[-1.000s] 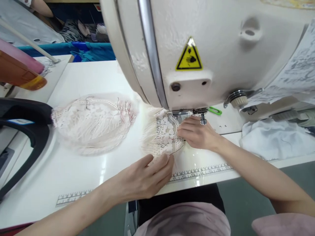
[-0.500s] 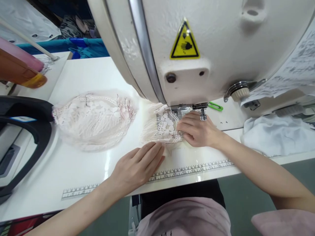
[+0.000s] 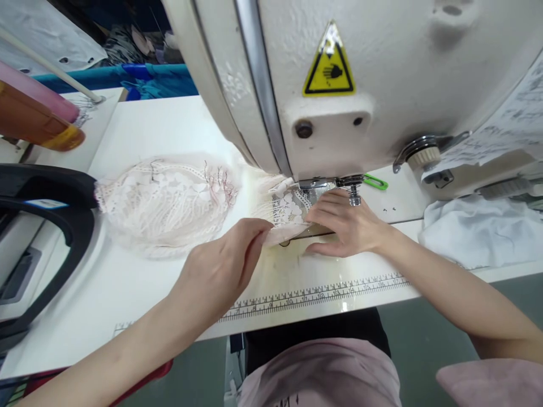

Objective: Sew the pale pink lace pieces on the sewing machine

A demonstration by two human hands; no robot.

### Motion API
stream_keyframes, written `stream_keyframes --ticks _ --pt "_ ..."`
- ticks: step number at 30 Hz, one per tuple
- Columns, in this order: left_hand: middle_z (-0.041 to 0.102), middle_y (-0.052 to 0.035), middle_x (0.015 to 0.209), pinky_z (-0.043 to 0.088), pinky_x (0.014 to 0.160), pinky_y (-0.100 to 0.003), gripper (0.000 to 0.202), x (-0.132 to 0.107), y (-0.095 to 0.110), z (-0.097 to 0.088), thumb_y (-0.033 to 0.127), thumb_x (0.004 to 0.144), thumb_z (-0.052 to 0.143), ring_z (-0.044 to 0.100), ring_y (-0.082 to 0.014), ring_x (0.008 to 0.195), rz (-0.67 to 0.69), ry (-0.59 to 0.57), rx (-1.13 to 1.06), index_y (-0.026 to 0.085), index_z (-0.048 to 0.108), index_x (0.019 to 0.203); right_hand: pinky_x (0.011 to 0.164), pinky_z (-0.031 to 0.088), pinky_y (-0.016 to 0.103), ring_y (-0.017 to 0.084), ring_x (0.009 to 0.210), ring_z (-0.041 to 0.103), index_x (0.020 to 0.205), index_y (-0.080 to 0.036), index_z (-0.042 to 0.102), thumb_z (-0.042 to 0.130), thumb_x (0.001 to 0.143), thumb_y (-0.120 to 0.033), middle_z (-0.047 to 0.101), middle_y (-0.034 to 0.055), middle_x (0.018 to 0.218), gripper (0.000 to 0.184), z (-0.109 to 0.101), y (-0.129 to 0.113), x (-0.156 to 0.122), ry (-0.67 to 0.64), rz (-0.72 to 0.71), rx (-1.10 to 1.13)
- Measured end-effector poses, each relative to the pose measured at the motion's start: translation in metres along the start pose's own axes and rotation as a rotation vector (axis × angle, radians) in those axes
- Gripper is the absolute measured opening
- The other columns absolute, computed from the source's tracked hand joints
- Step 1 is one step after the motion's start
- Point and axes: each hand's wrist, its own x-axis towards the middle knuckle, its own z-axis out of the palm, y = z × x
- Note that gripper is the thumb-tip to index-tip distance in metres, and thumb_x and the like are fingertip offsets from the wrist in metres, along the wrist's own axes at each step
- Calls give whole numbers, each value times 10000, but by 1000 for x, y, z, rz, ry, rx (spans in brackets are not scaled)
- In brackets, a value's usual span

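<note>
A piece of pale lace fabric (image 3: pixel 288 207) with a fringe lies on the bed of the sewing machine (image 3: pixel 335 144), part of it under the presser foot area. My left hand (image 3: pixel 220 257) pinches the near edge of this lace between thumb and fingers, lifting it slightly. Flat on the lace beside the needle area rests my right hand (image 3: pixel 350 226), its thumb stretched away from the other fingers. The needle itself is hidden behind the machine head and my right hand.
More pale lace (image 3: pixel 169 203) lies in an oval heap on the left. A printed ruler strip (image 3: pixel 305 297) runs along the table's front edge. Behind the right hand lies a green thread snipper (image 3: pixel 375 181). White cloth (image 3: pixel 479 232) sits at right, a black curved frame (image 3: pixel 80 209) at left.
My left hand has gone from lying flat near the lace to pinching and raising its near edge. My right thumb has spread outward. The view has shifted slightly.
</note>
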Motion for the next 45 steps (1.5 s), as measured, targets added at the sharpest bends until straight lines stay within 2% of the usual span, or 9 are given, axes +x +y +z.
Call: stream_keyframes --ticks 2,5,8,11,16,21,24,29,45 --pt "594 21 624 299 355 -222 201 10 -2 -4 263 1001 362 479 -95 393 21 -42 -44 125 508 1001 708 413 313 146 737 545 813 -178 580 503 879 -289 636 -1 763 150 1 1 0 -19 -4 -41" --pt "649 -20 768 399 453 -228 264 24 -6 3 390 959 472 595 -133 573 130 -172 -142 139 525 1022 753 434 321 134 743 560 772 -188 575 453 869 -169 659 -19 786 157 1 2 -1 -10 -34 -62" --pt "636 -15 792 441 543 -256 187 34 -9 21 333 911 559 593 -149 644 212 -226 -118 160 582 978 825 454 341 129 757 583 766 -190 574 458 835 -127 671 -26 807 149 1 4 -2 27 -88 -26" --pt "585 -1 686 422 553 -277 120 35 -10 39 202 903 529 529 -149 591 283 -112 -4 168 603 814 838 467 349 143 823 598 843 -187 586 494 843 -154 679 -7 876 97 1 6 -3 38 -106 24" --pt "588 -6 678 387 525 -279 131 27 -12 52 91 890 506 485 -141 574 368 75 33 138 617 838 841 486 378 190 995 594 1062 -185 577 521 911 -319 662 57 1093 211 6 10 -4 -58 -62 40" --pt "562 20 610 353 489 -288 115 24 -10 52 61 869 553 482 -125 532 417 151 143 140 616 814 949 487 365 138 982 634 965 -213 617 534 922 -209 708 -22 978 94 5 11 -5 -27 -117 57" --pt "655 -9 705 478 586 -313 99 24 -9 51 80 855 580 609 -156 650 446 219 205 150 617 796 1015 485 341 116 930 667 967 -180 636 548 919 -203 729 -2 942 104 2 11 -5 17 -127 124" --pt "701 -142 1110 576 882 -362 218 20 -11 55 141 922 426 647 -245 1098 460 143 64 104 623 1008 909 550 308 119 921 681 1029 -198 643 533 926 -206 738 -5 934 151 1 9 -7 -4 -83 56" --pt "691 -175 1132 597 852 -358 224 21 -9 58 111 894 442 649 -271 1088 428 110 52 58 615 1028 789 565 313 135 954 661 1067 -227 639 469 954 -228 726 2 949 204 3 8 -11 -56 -16 -2"
